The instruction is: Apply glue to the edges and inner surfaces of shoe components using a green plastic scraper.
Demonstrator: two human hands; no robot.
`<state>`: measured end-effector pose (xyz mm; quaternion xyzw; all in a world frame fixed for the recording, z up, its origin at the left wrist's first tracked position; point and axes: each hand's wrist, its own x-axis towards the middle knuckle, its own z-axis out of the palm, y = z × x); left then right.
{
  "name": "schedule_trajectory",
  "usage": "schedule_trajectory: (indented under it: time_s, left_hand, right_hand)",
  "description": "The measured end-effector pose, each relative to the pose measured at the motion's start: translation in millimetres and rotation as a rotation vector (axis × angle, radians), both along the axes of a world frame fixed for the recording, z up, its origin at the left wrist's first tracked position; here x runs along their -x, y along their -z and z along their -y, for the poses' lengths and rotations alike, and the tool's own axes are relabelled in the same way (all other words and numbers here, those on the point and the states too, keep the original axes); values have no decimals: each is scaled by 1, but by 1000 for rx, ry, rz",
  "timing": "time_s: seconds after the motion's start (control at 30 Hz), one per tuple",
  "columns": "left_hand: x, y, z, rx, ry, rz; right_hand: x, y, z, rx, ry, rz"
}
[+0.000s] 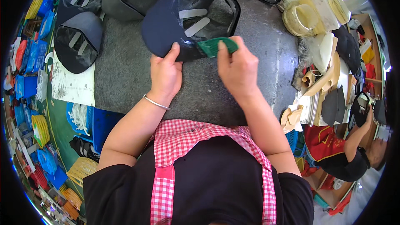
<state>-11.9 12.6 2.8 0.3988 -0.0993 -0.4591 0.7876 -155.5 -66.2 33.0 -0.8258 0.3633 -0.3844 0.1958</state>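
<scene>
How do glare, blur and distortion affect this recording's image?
In the head view, pale glare washes the right side of the dark tabletop; in the same head view, the left hand, right hand and dark cap look reasonably sharp; toward the head view's rim, the blue baskets look softer and skewed, and the corners go black.

Had a navy cap [163,28] tipped over the bench [200,96], hollow side showing, two pale strips [192,13] inside, some whitish smears [186,38]. Also had a green piece [211,46], round-ended, right at the near edge.

Black shirt [221,179], pink-checked apron [179,143], 1 bangle [156,103].
</scene>
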Motion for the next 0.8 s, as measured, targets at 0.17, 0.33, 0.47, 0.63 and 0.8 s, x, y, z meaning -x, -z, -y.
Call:
schedule_trajectory:
  time_s: [0.17,0.33,0.47,0.63,0.8]
  left_hand:
    - [5,4,-3,-7,3,87]
    - [7,2,-1,-47,4,101]
    - [9,3,0,-12,-20,121]
    - [3,7,-1,8,16,71]
    - [3,3,6,29,9,48]
  right_hand:
    - [-10,-15,4,31,-7,44]
    - [-27,-3,25,45,-25,-6]
    - [-20,-6,29,131,-111,-5]
    - [6,-9,17,-10,-395,10]
    - [-10,-16,31,74,-397,98]
